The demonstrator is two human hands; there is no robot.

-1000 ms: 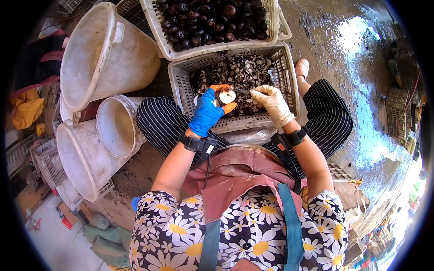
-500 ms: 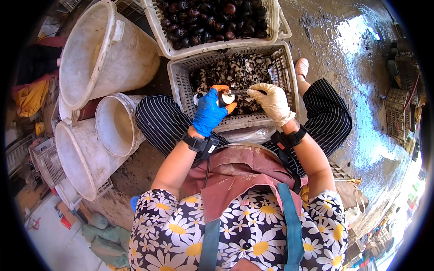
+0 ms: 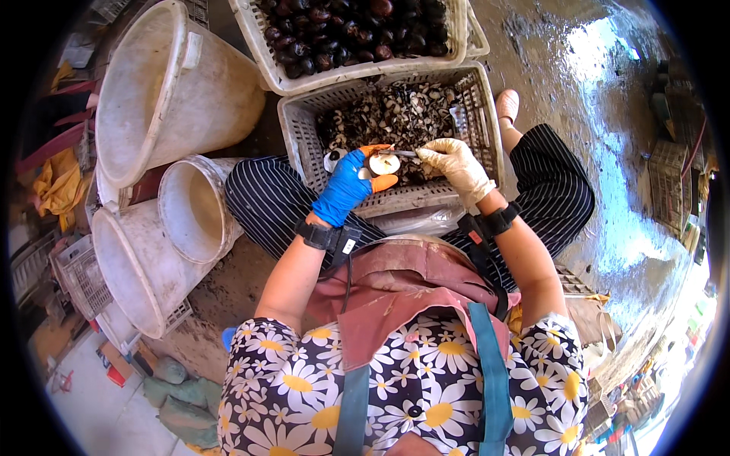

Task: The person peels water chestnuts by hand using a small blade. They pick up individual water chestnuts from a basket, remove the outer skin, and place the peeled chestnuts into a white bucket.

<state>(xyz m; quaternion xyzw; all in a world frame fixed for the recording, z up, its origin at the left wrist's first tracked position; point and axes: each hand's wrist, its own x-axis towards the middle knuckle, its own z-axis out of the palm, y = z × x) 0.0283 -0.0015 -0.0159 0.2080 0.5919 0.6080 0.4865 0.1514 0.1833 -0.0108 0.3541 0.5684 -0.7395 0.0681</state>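
My left hand point(image 3: 348, 185), in a blue glove with orange fingertips, holds a small round white peeled piece point(image 3: 384, 163) over the near crate. My right hand point(image 3: 454, 165), in a cream glove, grips a small knife point(image 3: 399, 153) whose blade touches the top of the white piece. Both hands hover above a white plastic crate point(image 3: 485, 106) filled with dark peelings and scraps. A second white crate point(image 3: 262, 47) behind it holds several dark, round, unpeeled pieces.
Three large white plastic buckets point(image 3: 171, 95) point(image 3: 198, 209) point(image 3: 133, 262) stand to my left. My knees in striped trousers point(image 3: 258, 197) flank the near crate. The ground on the right is wet concrete point(image 3: 608, 152). Small baskets sit at the far left and right.
My hands have stayed over the near crate; the white piece has turned slightly in my left hand and the knife has shifted against it.
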